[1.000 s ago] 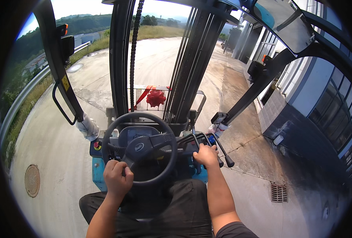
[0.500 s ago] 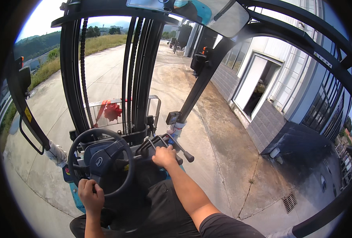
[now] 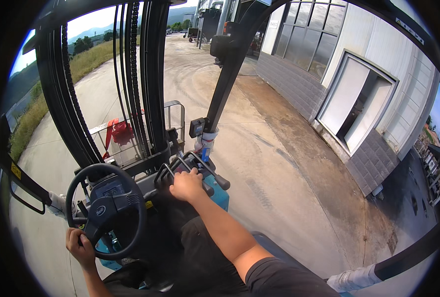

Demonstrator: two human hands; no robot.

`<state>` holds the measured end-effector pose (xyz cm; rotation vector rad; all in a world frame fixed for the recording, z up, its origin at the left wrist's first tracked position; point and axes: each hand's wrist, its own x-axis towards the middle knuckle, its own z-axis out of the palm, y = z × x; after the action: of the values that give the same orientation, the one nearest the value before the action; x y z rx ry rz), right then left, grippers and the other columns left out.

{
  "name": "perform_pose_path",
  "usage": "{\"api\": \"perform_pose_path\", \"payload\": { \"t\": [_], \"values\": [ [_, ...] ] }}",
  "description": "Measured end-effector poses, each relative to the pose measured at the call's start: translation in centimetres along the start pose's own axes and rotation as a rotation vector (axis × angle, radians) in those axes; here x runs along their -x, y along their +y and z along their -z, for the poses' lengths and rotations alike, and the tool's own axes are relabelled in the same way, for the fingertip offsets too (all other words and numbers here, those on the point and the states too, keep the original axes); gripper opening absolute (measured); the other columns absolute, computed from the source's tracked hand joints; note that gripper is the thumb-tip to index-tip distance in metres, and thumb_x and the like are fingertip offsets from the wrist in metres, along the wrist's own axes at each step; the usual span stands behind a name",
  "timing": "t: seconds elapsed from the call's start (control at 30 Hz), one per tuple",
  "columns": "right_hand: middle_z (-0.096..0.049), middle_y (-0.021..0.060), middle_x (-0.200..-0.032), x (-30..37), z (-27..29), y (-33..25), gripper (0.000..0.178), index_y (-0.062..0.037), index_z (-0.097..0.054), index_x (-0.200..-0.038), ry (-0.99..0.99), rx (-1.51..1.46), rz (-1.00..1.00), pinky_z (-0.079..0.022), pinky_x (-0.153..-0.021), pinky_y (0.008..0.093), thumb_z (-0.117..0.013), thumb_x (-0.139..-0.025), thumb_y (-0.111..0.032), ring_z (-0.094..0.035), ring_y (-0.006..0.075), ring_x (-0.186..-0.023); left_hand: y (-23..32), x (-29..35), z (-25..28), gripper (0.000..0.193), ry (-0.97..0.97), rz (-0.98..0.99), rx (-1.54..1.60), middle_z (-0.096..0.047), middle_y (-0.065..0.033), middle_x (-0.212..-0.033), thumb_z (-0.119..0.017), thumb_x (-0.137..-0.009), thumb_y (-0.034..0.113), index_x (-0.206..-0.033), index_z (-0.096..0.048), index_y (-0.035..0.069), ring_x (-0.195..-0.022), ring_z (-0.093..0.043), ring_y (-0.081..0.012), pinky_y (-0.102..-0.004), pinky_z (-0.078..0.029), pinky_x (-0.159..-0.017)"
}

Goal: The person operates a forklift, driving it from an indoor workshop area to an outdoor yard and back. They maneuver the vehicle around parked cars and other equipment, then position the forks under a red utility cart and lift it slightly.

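My left hand [image 3: 81, 246] is closed round the lower left rim of a black steering wheel [image 3: 139, 218]. My right hand [image 3: 187, 184] rests on the bank of hydraulic control levers [image 3: 200, 163] right of the wheel, its fingers curled over one lever; the palm hides part of that grip. Another lever with a black knob [image 3: 222, 182] sticks out just beyond the hand. These controls belong to a forklift, whose tall black mast [image 3: 153, 79] with chains stands in front. Behind the mast, a red bundle [image 3: 122, 132] hangs at the metal load guard [image 3: 181, 119].
Black cab posts [image 3: 225, 84] frame the view, one carrying a small black box [image 3: 196, 127]. To the right stands a white building with a partly open door [image 3: 356, 101] and a grey block base [image 3: 373, 163]. Stained concrete [image 3: 259, 163] stretches ahead; grass [image 3: 91, 62] lines the left.
The wheel, mast and levers now sit further left in view, and the building door further right. My left hand has shifted round the rim toward the left. My right hand stays at the levers.
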<state>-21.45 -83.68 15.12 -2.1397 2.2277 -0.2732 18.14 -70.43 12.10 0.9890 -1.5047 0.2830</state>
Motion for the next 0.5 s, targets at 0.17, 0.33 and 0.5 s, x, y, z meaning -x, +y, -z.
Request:
{"api": "perform_pose_path", "payload": {
  "t": [0.17, 0.33, 0.5],
  "values": [
    [-0.073, 0.0152, -0.125, -8.4, 0.1, -2.7, 0.044, -0.0039, -0.077, -0.116, 0.072, -0.037, 0.003, -0.046, -0.105, 0.0534, -0.066, -0.090, -0.037, -0.055, 0.0416, -0.128, -10.7, -10.8, -4.8, 0.007, -0.073, 0.128, -0.081, -0.049, -0.0139, -0.077, -0.052, -0.084, 0.002, -0.082, -0.054, -0.004, -0.069, -0.052, -0.0269, -0.0373, -0.042, -0.066],
    [-0.075, 0.0170, -0.120, -15.7, -1.0, -5.2, 0.039, -0.0033, -0.080, -0.112, 0.187, -0.008, 0.046, -0.046, -0.101, 0.0503, -0.066, -0.088, -0.031, -0.057, 0.0423, -0.124, -16.7, -19.7, -9.9, 0.015, -0.103, 0.028, -0.243, -0.061, -0.0175, -0.082, -0.054, -0.086, 0.010, -0.080, -0.063, -0.002, -0.078, -0.062, -0.0343, -0.0447, -0.049, -0.075],
    [-0.075, 0.0168, -0.123, -23.5, -0.9, -8.4, 0.041, -0.0034, -0.078, -0.114, 0.131, 0.001, 0.047, -0.045, -0.103, 0.0522, -0.067, -0.088, -0.033, -0.056, 0.0435, -0.126, -20.9, -28.5, -16.8, 0.029, -0.371, 0.219, -0.321, -0.064, -0.0193, -0.129, -0.070, -0.091, 0.024, -0.116, -0.076, 0.008, -0.119, -0.060, -0.0380, -0.0455, -0.048, -0.106]
  ]
}}
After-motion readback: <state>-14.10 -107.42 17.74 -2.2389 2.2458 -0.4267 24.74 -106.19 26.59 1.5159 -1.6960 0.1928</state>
